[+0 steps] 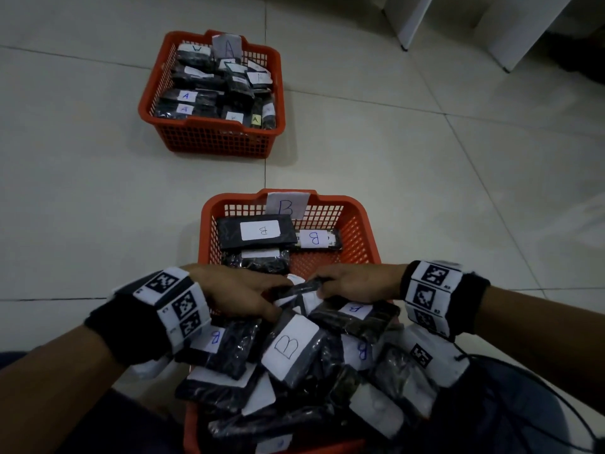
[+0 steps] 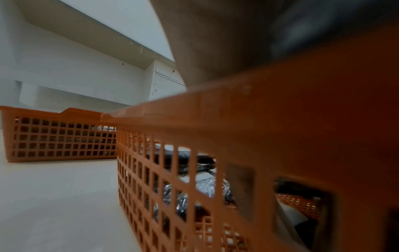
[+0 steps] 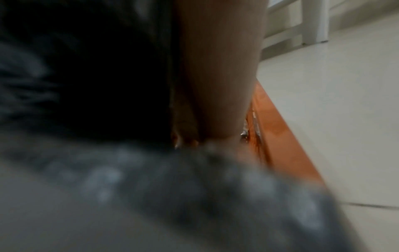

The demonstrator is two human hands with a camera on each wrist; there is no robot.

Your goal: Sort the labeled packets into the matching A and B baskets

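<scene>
Both hands meet over the near pile and hold one dark packet (image 1: 299,290) with a white label, its letter hidden. My left hand (image 1: 242,290) grips its left end and my right hand (image 1: 347,283) pinches its right end. The pile fills the nearest orange basket (image 1: 193,430); a packet with a large B label (image 1: 291,347) lies on top. Just beyond the hands stands the B basket (image 1: 360,224) with B packets (image 1: 260,231) inside. The A basket (image 1: 209,121), full of A packets, sits further off to the left. The right wrist view is blurred, showing only my right hand (image 3: 215,85) between dark packets.
Pale tiled floor (image 1: 425,158) surrounds the baskets. White furniture legs (image 1: 409,27) stand at the far right. A black cable (image 1: 556,404) trails by my right forearm. In the left wrist view a mesh basket wall (image 2: 215,119) is very close, with another orange basket (image 2: 54,136) behind it.
</scene>
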